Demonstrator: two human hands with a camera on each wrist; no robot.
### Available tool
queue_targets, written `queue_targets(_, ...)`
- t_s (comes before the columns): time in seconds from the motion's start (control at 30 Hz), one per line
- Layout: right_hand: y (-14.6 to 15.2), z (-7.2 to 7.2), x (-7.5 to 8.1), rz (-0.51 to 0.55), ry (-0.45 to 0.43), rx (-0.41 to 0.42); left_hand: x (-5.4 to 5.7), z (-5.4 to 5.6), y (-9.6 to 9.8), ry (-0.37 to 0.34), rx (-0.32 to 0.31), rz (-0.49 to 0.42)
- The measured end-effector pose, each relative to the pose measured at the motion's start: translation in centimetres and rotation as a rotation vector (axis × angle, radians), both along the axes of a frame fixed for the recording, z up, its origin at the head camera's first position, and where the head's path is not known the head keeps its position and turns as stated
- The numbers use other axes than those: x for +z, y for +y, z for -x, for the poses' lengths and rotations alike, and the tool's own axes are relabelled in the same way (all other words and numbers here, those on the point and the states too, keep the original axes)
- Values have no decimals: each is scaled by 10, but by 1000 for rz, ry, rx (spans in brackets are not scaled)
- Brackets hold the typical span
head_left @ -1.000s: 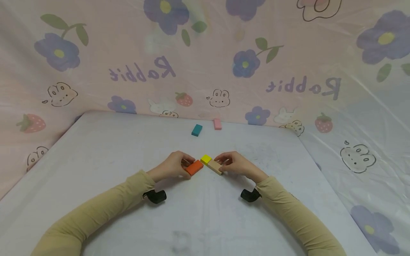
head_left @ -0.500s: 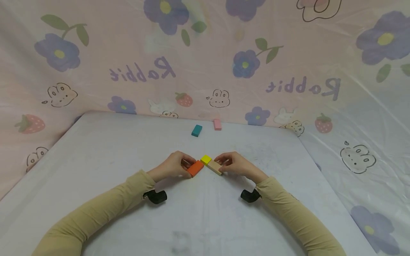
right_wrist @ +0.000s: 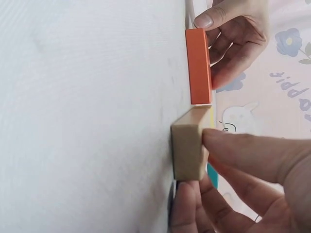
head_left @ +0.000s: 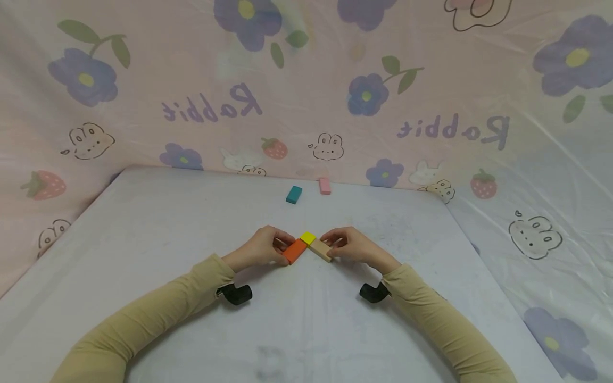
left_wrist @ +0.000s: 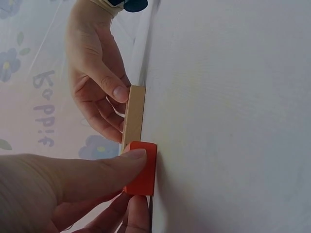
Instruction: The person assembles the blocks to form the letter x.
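Note:
At the middle of the white table an orange block (head_left: 295, 251) lies aslant, pinched between the thumb and fingers of my left hand (head_left: 262, 248). My right hand (head_left: 353, 246) grips a plain wooden block (head_left: 321, 249) by its near end, thumb on one side and fingertips on the other, as the right wrist view shows. Between the far ends of both sits a yellow block (head_left: 308, 238), so the three form a peak pointing away from me. The orange block's far end appears to meet the yellow one. From the left wrist, the orange block (left_wrist: 142, 167) partly hides the wooden block (left_wrist: 134, 111).
Farther back on the table lie a teal block (head_left: 294, 194) and a pink block (head_left: 325, 186), the pink one close to the patterned curtain (head_left: 297, 96). A black wrist camera (head_left: 237, 293) hangs under the left cuff, another black camera (head_left: 373, 292) under the right.
My left hand has shifted slightly right with the orange block, turning it a little and bringing its far end up to the yellow block. The right hand and wooden block have stayed put.

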State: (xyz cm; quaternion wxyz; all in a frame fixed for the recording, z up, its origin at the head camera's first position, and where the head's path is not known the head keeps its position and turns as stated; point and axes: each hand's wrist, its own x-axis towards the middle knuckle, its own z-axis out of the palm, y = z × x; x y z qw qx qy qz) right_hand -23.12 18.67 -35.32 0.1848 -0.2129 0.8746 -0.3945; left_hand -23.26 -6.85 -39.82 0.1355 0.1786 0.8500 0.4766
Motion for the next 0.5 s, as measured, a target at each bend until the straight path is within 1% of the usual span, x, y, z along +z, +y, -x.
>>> queue_targets(0.27, 1, 2, -1, 8, 11, 17, -2, 1, 2, 6, -7, -6)
queue_targets(0.5, 1, 1, -1, 9, 8, 20, -1, 0, 3, -3, -6, -21)
